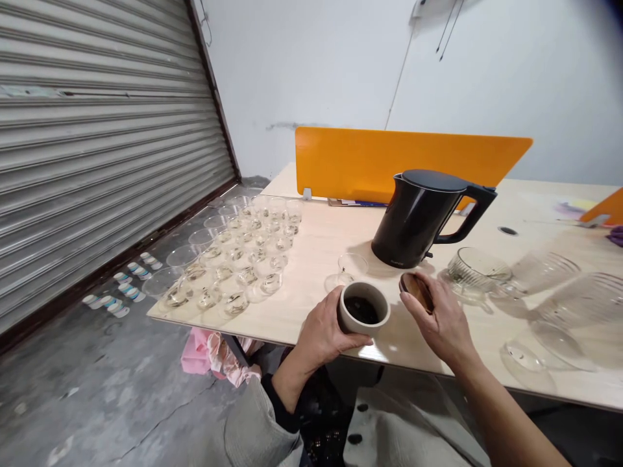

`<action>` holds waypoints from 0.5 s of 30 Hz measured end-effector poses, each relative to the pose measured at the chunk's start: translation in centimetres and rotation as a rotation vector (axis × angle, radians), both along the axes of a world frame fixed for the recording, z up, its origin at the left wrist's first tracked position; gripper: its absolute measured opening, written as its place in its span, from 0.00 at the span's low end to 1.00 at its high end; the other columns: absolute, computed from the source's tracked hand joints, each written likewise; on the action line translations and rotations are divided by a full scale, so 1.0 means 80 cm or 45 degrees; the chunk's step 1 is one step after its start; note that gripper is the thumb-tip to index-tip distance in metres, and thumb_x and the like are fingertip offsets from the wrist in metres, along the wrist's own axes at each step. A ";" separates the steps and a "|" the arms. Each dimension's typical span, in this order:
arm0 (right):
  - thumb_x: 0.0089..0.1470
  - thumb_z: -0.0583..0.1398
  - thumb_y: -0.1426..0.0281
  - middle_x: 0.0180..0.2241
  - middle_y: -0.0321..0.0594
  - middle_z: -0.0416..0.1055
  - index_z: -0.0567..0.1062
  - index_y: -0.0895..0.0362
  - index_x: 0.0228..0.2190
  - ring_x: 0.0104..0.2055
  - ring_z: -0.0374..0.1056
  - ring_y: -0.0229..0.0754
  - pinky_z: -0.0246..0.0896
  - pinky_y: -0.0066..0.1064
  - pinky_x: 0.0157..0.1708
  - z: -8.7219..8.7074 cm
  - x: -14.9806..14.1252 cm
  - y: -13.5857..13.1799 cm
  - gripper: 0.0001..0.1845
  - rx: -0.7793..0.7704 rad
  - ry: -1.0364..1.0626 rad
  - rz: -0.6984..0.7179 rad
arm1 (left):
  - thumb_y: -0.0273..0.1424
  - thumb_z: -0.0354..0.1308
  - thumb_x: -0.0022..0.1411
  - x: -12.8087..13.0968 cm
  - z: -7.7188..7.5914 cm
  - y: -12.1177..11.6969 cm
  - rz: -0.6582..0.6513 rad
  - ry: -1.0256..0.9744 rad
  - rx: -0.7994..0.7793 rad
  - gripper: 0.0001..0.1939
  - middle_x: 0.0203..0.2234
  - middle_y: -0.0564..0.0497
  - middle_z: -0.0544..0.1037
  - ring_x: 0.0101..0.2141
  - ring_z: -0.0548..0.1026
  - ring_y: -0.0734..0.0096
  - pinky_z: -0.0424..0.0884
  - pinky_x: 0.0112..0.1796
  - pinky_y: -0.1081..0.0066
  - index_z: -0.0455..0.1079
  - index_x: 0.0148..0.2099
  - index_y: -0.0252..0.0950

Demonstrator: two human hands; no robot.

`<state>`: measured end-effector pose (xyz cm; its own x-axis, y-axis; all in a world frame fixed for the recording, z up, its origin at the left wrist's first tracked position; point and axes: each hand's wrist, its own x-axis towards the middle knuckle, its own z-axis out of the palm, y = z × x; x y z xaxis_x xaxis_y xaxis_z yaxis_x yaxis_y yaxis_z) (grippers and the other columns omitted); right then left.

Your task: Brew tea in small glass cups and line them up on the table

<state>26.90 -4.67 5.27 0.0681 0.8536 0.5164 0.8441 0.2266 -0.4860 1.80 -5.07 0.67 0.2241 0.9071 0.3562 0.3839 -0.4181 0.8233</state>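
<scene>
My left hand (pixel 321 332) is wrapped round a pale ceramic canister (pixel 346 318), tilted so that its dark contents (pixel 361 310) show. Whether these are loose tea leaves I cannot make out. A round brown wooden lid (pixel 415 292) is gripped between the thumb and fingers of my right hand (pixel 440 318), a little to the right of the canister. Just beyond the canister stands a small clear glass cup (pixel 351 264). The black electric kettle (pixel 413 220) sits behind my right hand, its handle turned to the right.
Rows of clear glasses (pixel 243 259) with a little in their bottoms fill the table's left end. A ribbed glass pitcher (pixel 477 269), stacked cups (pixel 545 272) and a lone glass (pixel 525 357) are on the right. An orange divider (pixel 341 162) crosses the back.
</scene>
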 end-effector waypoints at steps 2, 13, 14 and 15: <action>0.59 0.57 0.45 0.51 0.50 0.74 0.72 0.52 0.56 0.54 0.69 0.61 0.67 0.55 0.51 -0.029 0.020 0.001 0.32 -0.111 -0.092 -0.073 | 0.48 0.78 0.45 0.000 -0.002 0.000 0.002 0.010 0.003 0.52 0.57 0.46 0.76 0.56 0.76 0.49 0.72 0.58 0.50 0.59 0.67 0.45; 0.56 0.63 0.45 0.44 0.48 0.78 0.67 0.53 0.59 0.37 0.76 0.54 0.70 0.46 0.38 -0.016 0.087 -0.019 0.38 0.214 0.187 -0.520 | 0.47 0.78 0.47 -0.001 -0.008 -0.001 0.020 0.060 0.014 0.50 0.59 0.44 0.74 0.58 0.74 0.48 0.70 0.59 0.50 0.58 0.67 0.44; 0.55 0.64 0.46 0.42 0.47 0.78 0.66 0.55 0.61 0.34 0.76 0.53 0.69 0.45 0.37 -0.009 0.096 -0.016 0.40 0.250 0.221 -0.594 | 0.46 0.78 0.47 -0.001 -0.009 -0.001 0.031 0.068 0.020 0.50 0.59 0.44 0.74 0.58 0.74 0.48 0.70 0.59 0.49 0.58 0.67 0.44; 0.55 0.64 0.47 0.40 0.47 0.79 0.65 0.56 0.62 0.33 0.75 0.52 0.68 0.44 0.37 -0.003 0.106 -0.012 0.41 0.267 0.221 -0.640 | 0.46 0.78 0.47 -0.001 -0.010 -0.001 0.039 0.074 0.024 0.50 0.59 0.44 0.74 0.58 0.74 0.47 0.70 0.59 0.49 0.58 0.67 0.44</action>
